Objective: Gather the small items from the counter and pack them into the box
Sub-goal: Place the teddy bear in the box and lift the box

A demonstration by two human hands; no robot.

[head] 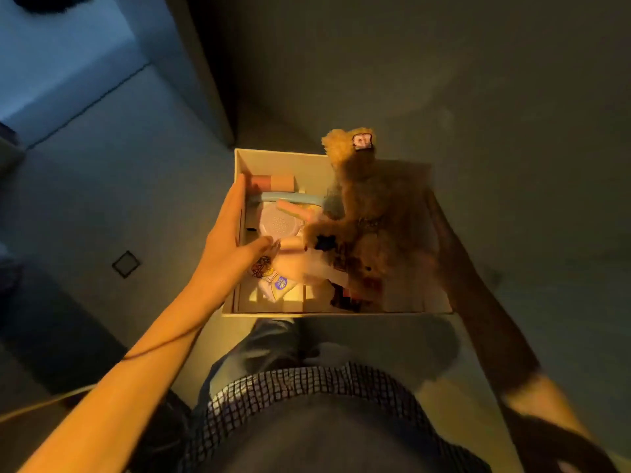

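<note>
dim floor [102,199] surrounds the box [239,158]; left hand [228,230] grips its wall, fingers together; right hand's fingers hidden.

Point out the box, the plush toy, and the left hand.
box [273,155]: head view, far rim.
plush toy [372,206]: head view, furry body.
left hand [228,233]: head view, back of hand on box's left wall.

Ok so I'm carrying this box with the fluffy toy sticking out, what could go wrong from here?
1. The plush toy rises well above the rim of the box and leans past its far edge, so it might tip out as you walk.
2. Your left hand seems to grip only the side wall, thumb inside; the wall could flex or slip.
3. Your right arm lies in deep shadow and the hand itself cannot be seen, so support on that side is uncertain.
</note>
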